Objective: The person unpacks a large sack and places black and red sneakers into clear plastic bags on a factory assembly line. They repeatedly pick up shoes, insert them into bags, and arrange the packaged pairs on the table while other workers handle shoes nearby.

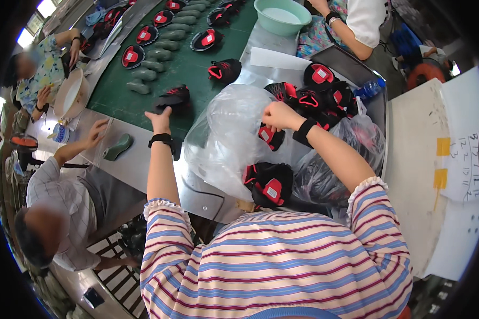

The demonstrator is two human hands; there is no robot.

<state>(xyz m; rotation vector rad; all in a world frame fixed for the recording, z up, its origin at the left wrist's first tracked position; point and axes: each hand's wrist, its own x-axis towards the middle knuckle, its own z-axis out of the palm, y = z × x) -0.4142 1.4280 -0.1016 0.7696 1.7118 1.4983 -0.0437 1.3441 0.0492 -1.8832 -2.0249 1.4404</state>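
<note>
big metal worktop (191, 186) fills the middle, green belt surface (117, 103) set along it, running away from the person. next, clear plastic bag (223, 143), puffed up, between the person's two forearms. second plastic bag (338, 165), see-through with dark stuff inside, near right forearm. pile of black-and-red shoes (319, 101) just beyond it, several overlapping, blue-capped bottle (370, 89) beside the pile at the tray edge. pale green basin (283, 16) at far end, beige basin (72, 95) on the left by a seated co-worker.

on the belt: rows of green foot-shaped forms (162, 56), black-and-red shoes on both sides of them. one loose green form (118, 147) on bare metal at left, near another co-worker's hand (95, 134).

work shoes: one black shoe (174, 96) over the near part of the belt, slightly blurred, at the tips of the left hand (158, 118); that hand is open, thumb spread from fingers, contact unclear. right hand (280, 117) is closed, fingers curled, pinching a black-and-red shoe (271, 137) with a white label, right of the clear bag. another labelled shoe (273, 189) nearer the person's body, untouched.
</note>
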